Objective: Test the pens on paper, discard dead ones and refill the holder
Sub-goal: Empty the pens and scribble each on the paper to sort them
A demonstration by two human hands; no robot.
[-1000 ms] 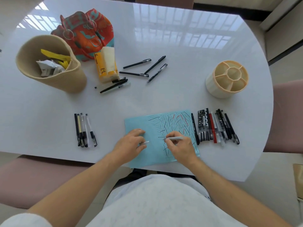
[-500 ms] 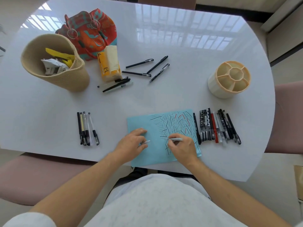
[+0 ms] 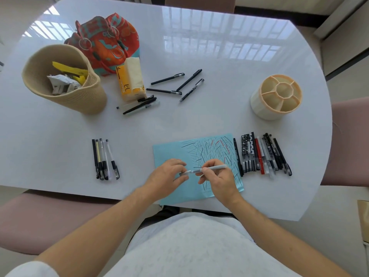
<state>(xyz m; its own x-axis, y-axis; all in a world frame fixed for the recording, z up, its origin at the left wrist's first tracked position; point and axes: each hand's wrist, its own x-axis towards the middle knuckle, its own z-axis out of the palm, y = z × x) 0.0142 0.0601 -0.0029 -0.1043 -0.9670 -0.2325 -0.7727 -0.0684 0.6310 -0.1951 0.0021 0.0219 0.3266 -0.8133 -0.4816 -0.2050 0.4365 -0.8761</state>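
The near corner of the blue paper (image 3: 171, 156) is covered by the left hand (image 3: 165, 176) and the right hand (image 3: 217, 180). The pen's tip and its meeting with the cap (image 3: 184, 172) are hidden between the fingers. The print on the yellow packet (image 3: 127, 86) is too small to be read. The worktop (image 3: 219, 66) is cut off at the left edge. The basket's (image 3: 40, 62) lower contents are hidden by its wall.

head view, looking steeply down, table (image 3: 199, 120) near
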